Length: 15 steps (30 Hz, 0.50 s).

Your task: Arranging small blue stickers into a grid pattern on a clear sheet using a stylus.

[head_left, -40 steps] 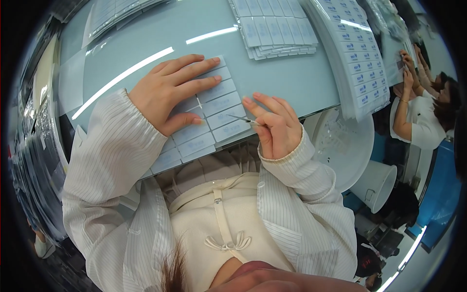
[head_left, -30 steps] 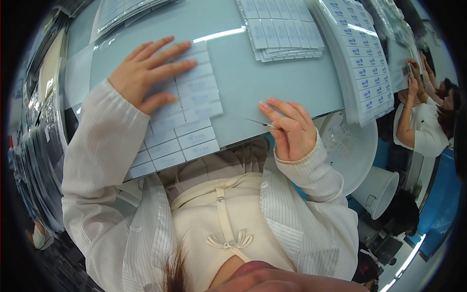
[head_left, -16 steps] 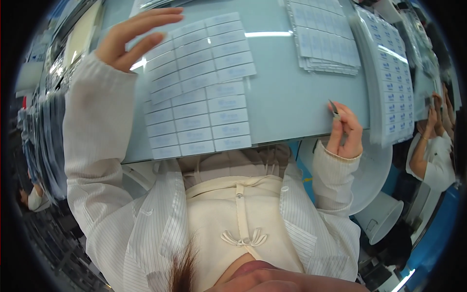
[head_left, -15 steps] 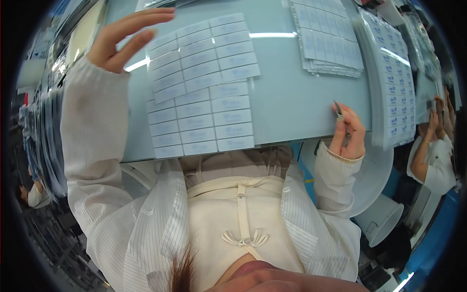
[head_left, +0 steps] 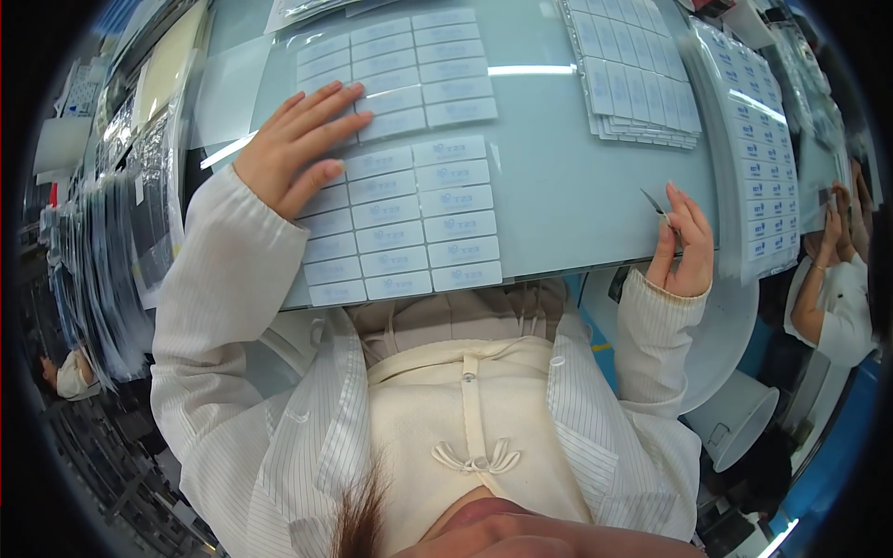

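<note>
My left hand (head_left: 302, 149) lies with spread fingers over the left side of two sheets of pale rectangular labels. Under its fingertips is the far label sheet (head_left: 423, 74); the thumb is by the near label sheet (head_left: 400, 219), which reaches the table's front edge. A narrow gap parts the two sheets. At the right, my right hand (head_left: 684, 244) is closed on a small pointed metal tool (head_left: 653, 201), its tip sticking out past the thumb. Whether the tool is a blade or tweezers, I cannot tell.
A translucent sheet (head_left: 228, 88) lies left of the labels. A fanned stack of label sheets (head_left: 637, 74) is at the far right, beside a thick pile of printed sheets (head_left: 765, 177). Bagged sheets (head_left: 93, 251) hang at the left. A white bin (head_left: 735, 423) stands below; a co-worker sits at the right.
My left hand has come down and right onto the labels. The far sheet, which overlapped the near one, now lies apart from it, farther away. My right hand keeps the tool, its tip now turned left.
</note>
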### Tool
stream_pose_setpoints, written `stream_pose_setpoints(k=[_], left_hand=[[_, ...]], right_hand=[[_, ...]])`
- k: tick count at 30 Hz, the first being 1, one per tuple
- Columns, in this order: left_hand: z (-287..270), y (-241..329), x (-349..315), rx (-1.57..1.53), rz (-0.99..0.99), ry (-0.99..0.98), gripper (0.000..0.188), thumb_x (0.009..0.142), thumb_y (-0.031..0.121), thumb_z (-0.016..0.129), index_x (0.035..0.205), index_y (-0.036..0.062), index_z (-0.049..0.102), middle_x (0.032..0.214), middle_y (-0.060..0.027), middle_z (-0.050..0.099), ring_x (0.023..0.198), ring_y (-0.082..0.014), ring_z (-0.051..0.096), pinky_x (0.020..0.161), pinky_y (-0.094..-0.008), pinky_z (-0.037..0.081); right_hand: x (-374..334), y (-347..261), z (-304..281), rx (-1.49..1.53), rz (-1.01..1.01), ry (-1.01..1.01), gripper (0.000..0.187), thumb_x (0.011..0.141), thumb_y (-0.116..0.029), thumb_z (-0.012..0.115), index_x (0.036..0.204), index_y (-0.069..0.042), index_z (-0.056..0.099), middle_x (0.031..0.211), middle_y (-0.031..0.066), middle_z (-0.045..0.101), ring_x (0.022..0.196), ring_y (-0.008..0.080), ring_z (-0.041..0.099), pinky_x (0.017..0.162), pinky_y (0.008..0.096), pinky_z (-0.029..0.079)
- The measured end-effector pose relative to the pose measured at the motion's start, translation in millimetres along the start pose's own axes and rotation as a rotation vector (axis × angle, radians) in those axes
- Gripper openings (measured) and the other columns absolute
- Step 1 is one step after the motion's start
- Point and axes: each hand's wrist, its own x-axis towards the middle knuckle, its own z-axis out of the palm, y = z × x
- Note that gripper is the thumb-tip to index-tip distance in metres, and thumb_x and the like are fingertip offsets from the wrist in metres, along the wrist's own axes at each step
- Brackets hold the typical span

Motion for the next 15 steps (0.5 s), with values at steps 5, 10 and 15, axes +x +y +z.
stream_pose_setpoints(k=[5, 10, 15], left_hand=[[6.9, -7.7, 7.7, 0.009, -0.047, 0.040, 0.047, 0.101, 0.036, 0.045, 0.142, 0.0149, 0.050, 0.154, -0.0080, 0.039, 0.145, -0.0310, 0.030, 0.120, -0.0475, 0.022], [-0.6, 24.6, 17.5, 0.027, 0.111, 0.059, 0.052, 0.095, 0.031, 0.057, 0.142, 0.0115, 0.048, 0.154, -0.0121, 0.038, 0.145, -0.0317, 0.031, 0.118, -0.0488, 0.025], [12.6, 66.2, 30.7, -0.061, 0.289, -0.151, 0.060, 0.093, 0.041, 0.055, 0.145, 0.0147, 0.045, 0.155, -0.0108, 0.037, 0.146, -0.0324, 0.028, 0.119, -0.0503, 0.021]], right_hand=[[-6.7, -7.0, -6.0, -0.033, -0.011, 0.102, 0.012, 0.093, 0.001, 0.058, 0.105, -0.002, 0.059, 0.115, 0.0120, 0.071, 0.114, 0.0278, 0.060, 0.087, 0.0325, 0.053], [-25.4, -45.1, -32.7, 0.186, 0.422, 0.124, 0.013, 0.094, -0.001, 0.060, 0.107, -0.001, 0.059, 0.094, 0.0124, 0.072, 0.082, 0.0164, 0.066, 0.075, 0.0252, 0.052], [-1.1, -69.1, -13.1, 0.111, 0.324, -0.002, 0.015, 0.091, -0.003, 0.065, 0.106, -0.001, 0.063, 0.081, 0.0068, 0.070, 0.068, 0.0107, 0.063, 0.062, 0.0217, 0.048]])
